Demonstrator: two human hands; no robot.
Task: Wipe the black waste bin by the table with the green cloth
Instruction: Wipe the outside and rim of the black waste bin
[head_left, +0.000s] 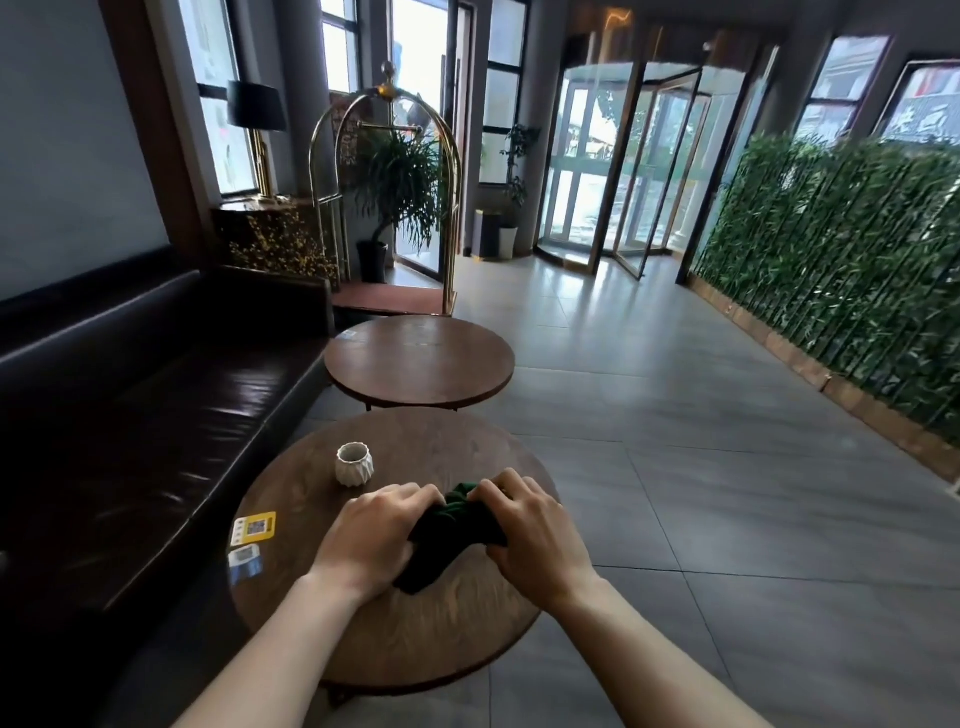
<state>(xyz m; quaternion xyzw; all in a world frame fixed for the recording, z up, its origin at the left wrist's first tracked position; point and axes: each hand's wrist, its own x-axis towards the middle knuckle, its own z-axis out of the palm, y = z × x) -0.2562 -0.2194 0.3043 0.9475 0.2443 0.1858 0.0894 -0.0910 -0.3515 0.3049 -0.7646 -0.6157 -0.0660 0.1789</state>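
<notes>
Both forearms reach forward over the round wooden table (415, 639). The left hand (371, 540) and right hand (530, 530), knuckles up, fingers curled, clutch the bunched green cloth (452, 535) lying on it.

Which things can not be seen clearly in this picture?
- Black waste bin: none visible beside the near round table, head view.
- Green cloth: mostly covered by left hand and right hand.
- Yellow card: print too small.
- Table legs: hidden under tabletop.
</notes>
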